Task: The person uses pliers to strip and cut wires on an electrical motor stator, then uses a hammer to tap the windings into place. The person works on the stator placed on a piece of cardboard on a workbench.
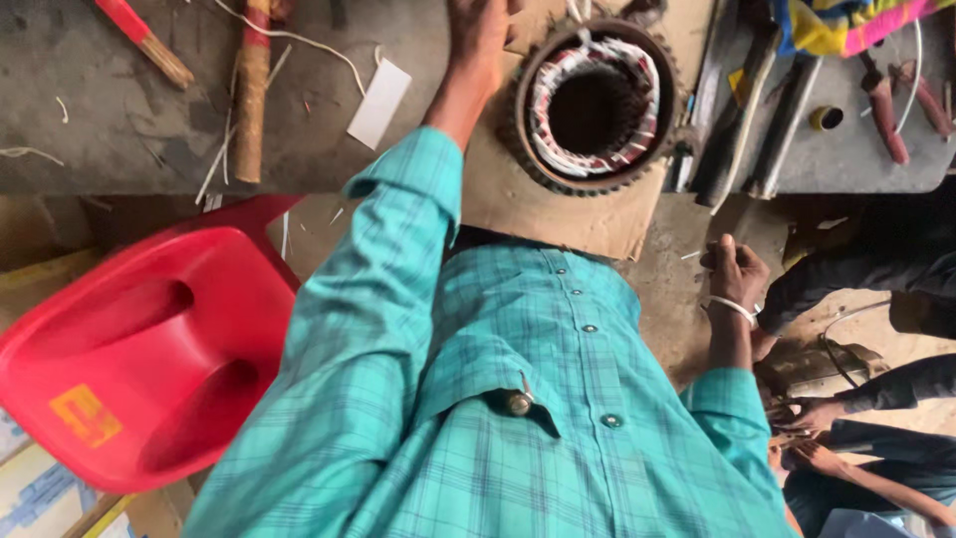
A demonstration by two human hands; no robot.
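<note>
Stator [596, 105], a toothed ring holding red-and-white windings around its open bore, lies on cardboard [558, 214] on the bench. My left hand [480, 35] rests just beside it, grip unclear. My right hand [735, 274] hangs closed, pinching something small.

A white paper slip [379, 102], oblong and blank-looking, lies tilted on the grey bench left of the forearm. A square orange-yellow sticker [86, 414] sits on the red chair's seat, lower left. Printed cartons [40, 493], white, blue and yellow, show at the bottom left corner under the chair.
</note>
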